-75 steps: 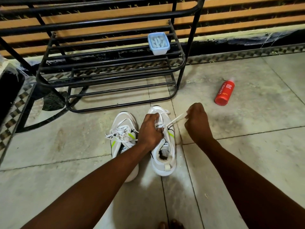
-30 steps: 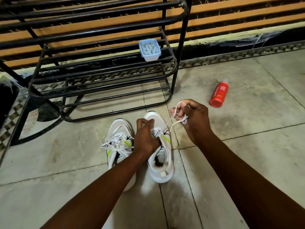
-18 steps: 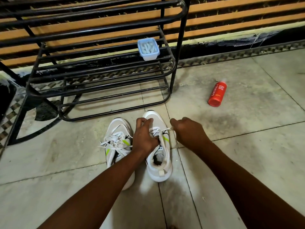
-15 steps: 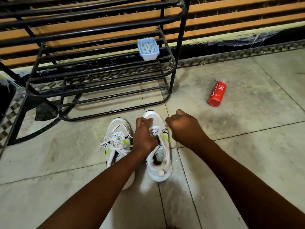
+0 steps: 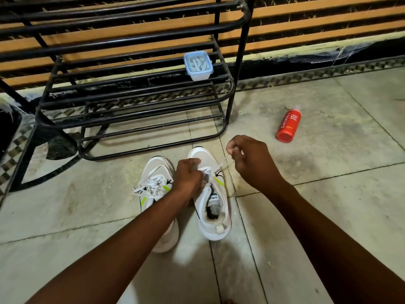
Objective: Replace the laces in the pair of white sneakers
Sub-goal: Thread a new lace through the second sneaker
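Pulling a white lace (image 5: 221, 164) up and to the right, the right hand (image 5: 247, 161) has lifted off the right sneaker (image 5: 215, 218), where it sat half a second ago, its fingers pinching the lace. The left hand (image 5: 188, 178) still grips that sneaker's tongue area, fingers curled. The left sneaker (image 5: 156, 185) stays laced just beside it, near the black rack (image 5: 131, 95).
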